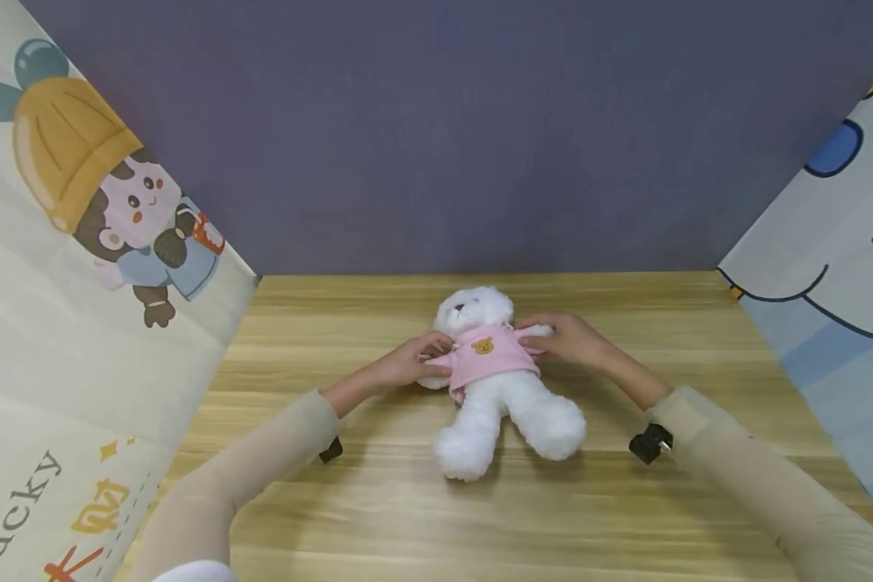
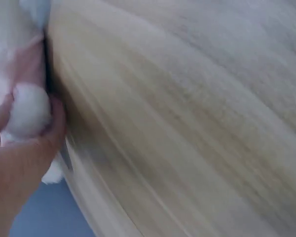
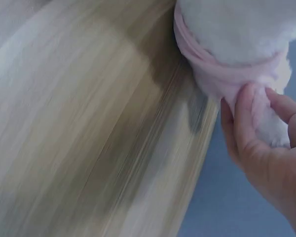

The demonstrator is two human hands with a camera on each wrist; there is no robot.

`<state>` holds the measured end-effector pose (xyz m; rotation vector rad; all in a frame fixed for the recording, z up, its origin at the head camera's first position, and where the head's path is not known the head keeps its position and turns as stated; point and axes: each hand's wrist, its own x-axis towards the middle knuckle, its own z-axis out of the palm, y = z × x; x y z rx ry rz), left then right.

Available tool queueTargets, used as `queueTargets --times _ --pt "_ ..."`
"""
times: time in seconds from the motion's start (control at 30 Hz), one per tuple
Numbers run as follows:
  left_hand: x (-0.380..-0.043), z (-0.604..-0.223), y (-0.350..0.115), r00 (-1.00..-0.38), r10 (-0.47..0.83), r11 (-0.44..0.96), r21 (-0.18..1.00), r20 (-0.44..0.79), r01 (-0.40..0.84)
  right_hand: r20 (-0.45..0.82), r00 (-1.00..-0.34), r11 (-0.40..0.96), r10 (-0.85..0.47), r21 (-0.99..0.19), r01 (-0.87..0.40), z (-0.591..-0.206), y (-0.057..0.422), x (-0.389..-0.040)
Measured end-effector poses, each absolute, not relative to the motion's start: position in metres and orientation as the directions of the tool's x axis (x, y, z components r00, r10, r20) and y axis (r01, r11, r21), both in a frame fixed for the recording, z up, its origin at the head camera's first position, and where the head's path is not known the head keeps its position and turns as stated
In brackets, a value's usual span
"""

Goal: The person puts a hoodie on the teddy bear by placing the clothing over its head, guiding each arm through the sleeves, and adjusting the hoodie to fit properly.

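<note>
A white plush teddy bear (image 1: 509,396) in a pink shirt (image 1: 493,358) with a small brown bear's face on its front lies on its back, head toward the far wall. My left hand (image 1: 411,360) grips the bear's arm on the left side; in the left wrist view the white paw (image 2: 30,111) sits between thumb and fingers. On the other side my right hand (image 1: 563,338) pinches the opposite arm at its pink sleeve, and the right wrist view shows fingers and thumb around that sleeve (image 3: 259,106).
The wood-grain table (image 1: 378,517) spreads under the bear. Behind it rises a dark grey-blue wall (image 1: 480,137). Printed cartoon panels flank both sides, the left panel (image 1: 189,388) and the right panel (image 1: 829,323). A small black device (image 1: 651,443) is strapped at the right wrist.
</note>
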<state>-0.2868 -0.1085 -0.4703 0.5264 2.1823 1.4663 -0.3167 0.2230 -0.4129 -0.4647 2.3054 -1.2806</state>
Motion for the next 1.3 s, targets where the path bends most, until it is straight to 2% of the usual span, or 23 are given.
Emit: queueTargets --times 0.1,0.23,0.33,0.47,0.53,0.7,0.8,0.9,1.17,1.3 --pt "-0.290 -0.467 -0.120 -0.844 0.515 0.313 0.949 -0.149 0.024 -0.253 -0.830 0.447 -0.497 -0.895 0.005 -0.417 0.234 -0.316" --pt "-0.296 -0.462 -0.124 -0.880 0.465 0.314 0.948 -0.099 0.059 -0.252 -0.821 0.369 -0.512 -0.928 0.054 -0.424 0.241 -0.312" --pt "-0.297 -0.460 -0.117 -0.865 0.491 0.313 0.948 -0.106 0.062 -0.240 -0.826 0.333 -0.510 -0.941 0.067 -0.432 0.238 -0.307" --pt "-0.294 -0.462 -0.109 -0.848 0.509 0.256 0.967 -0.144 -0.011 -0.250 -0.826 0.269 -0.505 -0.955 0.125 -0.440 0.228 -0.299" --pt "-0.292 -0.463 -0.110 -0.860 0.492 0.258 0.966 -0.138 -0.008 -0.255 -0.833 0.264 -0.491 -0.955 0.137 -0.443 0.224 -0.295" --pt "-0.289 -0.465 -0.126 -0.898 0.425 0.334 0.942 -0.116 0.036 -0.218 -0.883 0.386 -0.417 -0.921 0.046 -0.445 0.222 -0.285" --pt "-0.287 -0.466 -0.138 -0.886 0.446 0.337 0.941 -0.128 0.034 -0.186 -0.894 0.449 -0.408 -0.893 -0.019 -0.448 0.223 -0.279" --pt "-0.283 -0.467 -0.146 -0.869 0.475 0.332 0.943 -0.140 0.029 -0.189 -0.896 0.472 -0.401 -0.881 -0.026 -0.453 0.224 -0.271" --pt "-0.274 -0.470 -0.141 -0.857 0.515 0.292 0.943 -0.017 0.158 -0.213 -0.894 0.335 -0.394 -0.939 0.077 -0.462 0.221 -0.254" --pt "-0.271 -0.473 -0.128 -0.863 0.504 0.273 0.953 -0.023 0.133 -0.221 -0.891 0.342 -0.397 -0.936 0.079 -0.461 0.214 -0.253"
